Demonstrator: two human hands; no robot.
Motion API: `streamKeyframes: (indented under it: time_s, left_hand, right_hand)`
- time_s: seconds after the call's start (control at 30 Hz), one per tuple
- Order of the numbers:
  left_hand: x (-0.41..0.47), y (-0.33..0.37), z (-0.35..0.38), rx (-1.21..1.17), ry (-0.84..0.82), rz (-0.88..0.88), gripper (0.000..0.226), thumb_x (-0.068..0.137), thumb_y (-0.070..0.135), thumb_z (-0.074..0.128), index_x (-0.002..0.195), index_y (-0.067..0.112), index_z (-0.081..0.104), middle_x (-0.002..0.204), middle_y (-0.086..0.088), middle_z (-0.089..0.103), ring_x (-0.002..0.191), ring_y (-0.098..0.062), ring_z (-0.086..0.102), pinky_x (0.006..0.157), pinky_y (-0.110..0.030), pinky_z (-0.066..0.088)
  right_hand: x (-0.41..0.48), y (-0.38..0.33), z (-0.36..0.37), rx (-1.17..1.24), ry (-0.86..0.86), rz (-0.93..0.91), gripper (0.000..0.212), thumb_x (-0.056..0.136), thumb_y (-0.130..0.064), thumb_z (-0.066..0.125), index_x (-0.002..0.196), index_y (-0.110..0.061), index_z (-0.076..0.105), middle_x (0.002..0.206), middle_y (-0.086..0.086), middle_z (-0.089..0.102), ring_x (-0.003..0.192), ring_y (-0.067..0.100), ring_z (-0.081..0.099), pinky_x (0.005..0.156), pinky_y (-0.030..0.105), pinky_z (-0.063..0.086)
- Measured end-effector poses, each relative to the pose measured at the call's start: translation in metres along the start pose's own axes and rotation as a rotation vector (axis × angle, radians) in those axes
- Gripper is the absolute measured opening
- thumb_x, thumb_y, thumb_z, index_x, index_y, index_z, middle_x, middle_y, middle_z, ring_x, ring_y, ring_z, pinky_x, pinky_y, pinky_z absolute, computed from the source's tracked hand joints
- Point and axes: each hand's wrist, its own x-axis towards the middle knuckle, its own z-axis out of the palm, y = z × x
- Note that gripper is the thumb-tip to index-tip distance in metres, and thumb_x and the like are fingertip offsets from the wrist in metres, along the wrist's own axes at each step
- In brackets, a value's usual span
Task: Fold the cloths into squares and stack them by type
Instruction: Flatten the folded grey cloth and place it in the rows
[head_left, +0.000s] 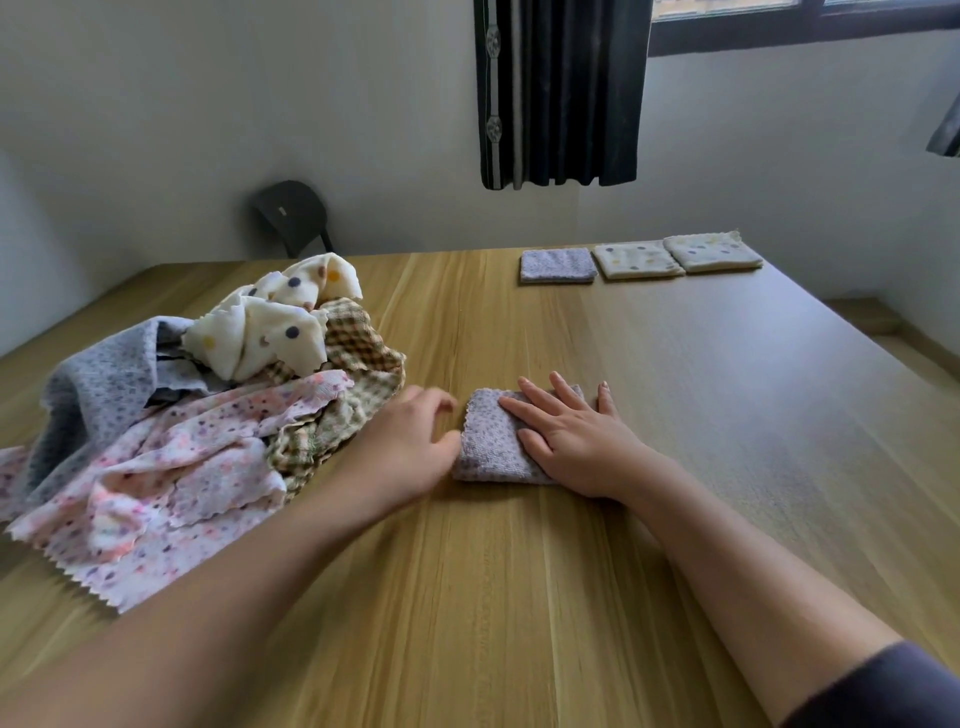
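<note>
A small folded lilac cloth (488, 441) lies on the wooden table (519, 597) in front of me. My right hand (571, 436) lies flat on it with fingers spread, pressing it down. My left hand (410, 441) touches the cloth's left edge with its thumb and loosely bent fingers; it is blurred. On the left is a loose pile: a pink speckled cloth (171, 467), a grey-blue speckled cloth (98, 384), a cream dotted cloth (270, 322) and a checked cloth (358, 374). At the far right lie folded squares: one lilac (558, 265) and two cream dotted (638, 260) (711, 252).
A dark chair (293, 213) stands behind the table's far edge. A dark curtain (561, 93) hangs on the wall below a window. The table's right edge runs diagonally, with floor beyond it.
</note>
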Motion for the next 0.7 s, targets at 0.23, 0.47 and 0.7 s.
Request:
streamKeyframes:
  time_s: [0.23, 0.47, 0.7]
  left_hand:
    - [0.011, 0.03, 0.054, 0.302, -0.173, -0.035, 0.061, 0.101, 0.041, 0.016, 0.152, 0.013, -0.005, 0.159, -0.001, -0.012, 0.146, -0.015, -0.013, 0.116, -0.049, -0.008]
    - [0.006, 0.017, 0.044, 0.416, -0.133, -0.137, 0.062, 0.099, 0.034, 0.018, 0.151, 0.007, -0.002, 0.159, -0.008, -0.01, 0.146, -0.022, -0.011, 0.116, -0.049, -0.009]
    - [0.003, -0.003, 0.033, 0.237, 0.157, -0.051, 0.029, 0.093, 0.038, 0.046, 0.118, 0.024, 0.055, 0.121, 0.005, 0.052, 0.115, -0.014, 0.045, 0.095, -0.035, 0.03]
  right_hand:
    - [-0.002, -0.002, 0.001, 0.001, -0.006, 0.015, 0.053, 0.101, -0.046, 0.014, 0.152, -0.036, -0.001, 0.159, -0.012, -0.008, 0.146, 0.017, -0.016, 0.113, 0.059, -0.012]
    - [-0.003, 0.002, 0.0, 0.002, 0.045, 0.007, 0.055, 0.101, -0.046, 0.019, 0.152, -0.032, 0.006, 0.16, -0.009, -0.006, 0.146, 0.017, -0.015, 0.113, 0.057, -0.014]
    - [-0.012, -0.001, -0.008, 0.051, 0.191, -0.012, 0.048, 0.1, -0.039, 0.036, 0.146, -0.026, 0.033, 0.16, -0.003, 0.012, 0.148, 0.018, 0.001, 0.119, 0.048, -0.002]
